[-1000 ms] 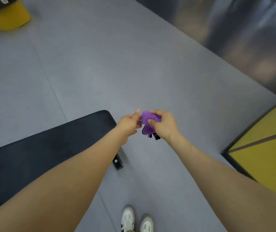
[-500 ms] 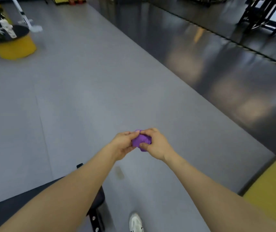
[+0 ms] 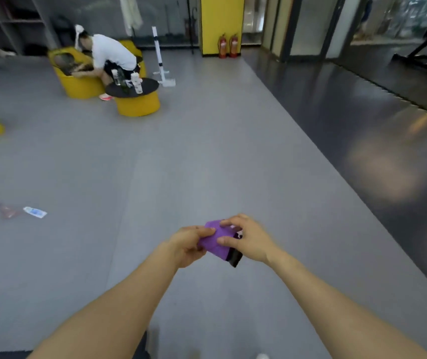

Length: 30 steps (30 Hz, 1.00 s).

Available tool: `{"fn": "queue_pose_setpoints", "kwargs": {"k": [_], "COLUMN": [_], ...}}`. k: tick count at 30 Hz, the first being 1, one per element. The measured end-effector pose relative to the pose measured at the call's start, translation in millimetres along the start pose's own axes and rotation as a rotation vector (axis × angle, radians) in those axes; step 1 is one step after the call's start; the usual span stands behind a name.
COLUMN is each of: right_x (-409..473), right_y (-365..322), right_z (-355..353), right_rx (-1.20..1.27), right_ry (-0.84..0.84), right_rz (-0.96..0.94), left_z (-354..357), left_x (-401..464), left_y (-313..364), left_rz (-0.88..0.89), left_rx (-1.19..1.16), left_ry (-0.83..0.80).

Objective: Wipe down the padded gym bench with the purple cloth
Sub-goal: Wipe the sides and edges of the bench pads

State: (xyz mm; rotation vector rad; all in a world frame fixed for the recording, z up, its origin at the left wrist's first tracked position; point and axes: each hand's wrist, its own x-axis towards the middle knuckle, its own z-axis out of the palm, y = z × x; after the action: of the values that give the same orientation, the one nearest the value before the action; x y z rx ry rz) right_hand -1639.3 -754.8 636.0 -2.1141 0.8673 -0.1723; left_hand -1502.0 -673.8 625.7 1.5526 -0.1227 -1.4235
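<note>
**Purple cloth held in both hands, above the floor**

Purple cloth [image 3: 216, 240]: bunched/folded, held in mid-air between both hands, over the grey floor [image 3: 207, 156]. Dark black edge or tag hangs off its lower right corner.

Left hand [image 3: 187, 244]: fingers curled around the cloth's left side, thumb on top, gripping it.

Right hand [image 3: 250, 240]: fingers [image 3: 229, 224] pinch the top edge, thumb presses on the cloth's near face. Holding it too.

Both forearms reach in from the bottom of the frame. Bench [image 3: 139, 348]: only a dark sliver visible at the bottom edge, between the forearms, well below the cloth. Cloth is not touching it.

Surroundings:
- White shoe tip [image 3: 262, 356] at bottom edge.
- Plastic bottle [image 3: 35, 212] lying on the floor far left, blurry reddish item just beside it.
- Yellow round stool with black top [image 3: 137, 99] further back, bottles standing on it.
- Another person [image 3: 111, 55] in a white top bent over a yellow tub chair [image 3: 77, 79] behind that stool.
- Yellow pillar [image 3: 221, 22] at the back, two red fire extinguishers [image 3: 228, 46] at its base.
- Darker glossy floor strip on the right.
</note>
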Motion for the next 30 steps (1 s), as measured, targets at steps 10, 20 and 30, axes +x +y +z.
{"fn": "queue_pose_setpoints", "kwargs": {"k": [10,20,30], "right_x": [247,417,584], "right_y": [-73,-204,-346], "right_z": [21,138,261], "right_rx": [-0.430,-0.586,-0.608], "right_ry": [-0.281,-0.547,-0.704], "right_rz": [-0.386,-0.665,-0.700], "left_z": [-124,-333,-501], "left_x": [68,145,168], "left_y": [86,153,236], "left_rz": [0.110,0.064,0.087], "left_rx": [-0.143,-0.257,-0.384], "left_ry": [0.589,0.997,1.100]}}
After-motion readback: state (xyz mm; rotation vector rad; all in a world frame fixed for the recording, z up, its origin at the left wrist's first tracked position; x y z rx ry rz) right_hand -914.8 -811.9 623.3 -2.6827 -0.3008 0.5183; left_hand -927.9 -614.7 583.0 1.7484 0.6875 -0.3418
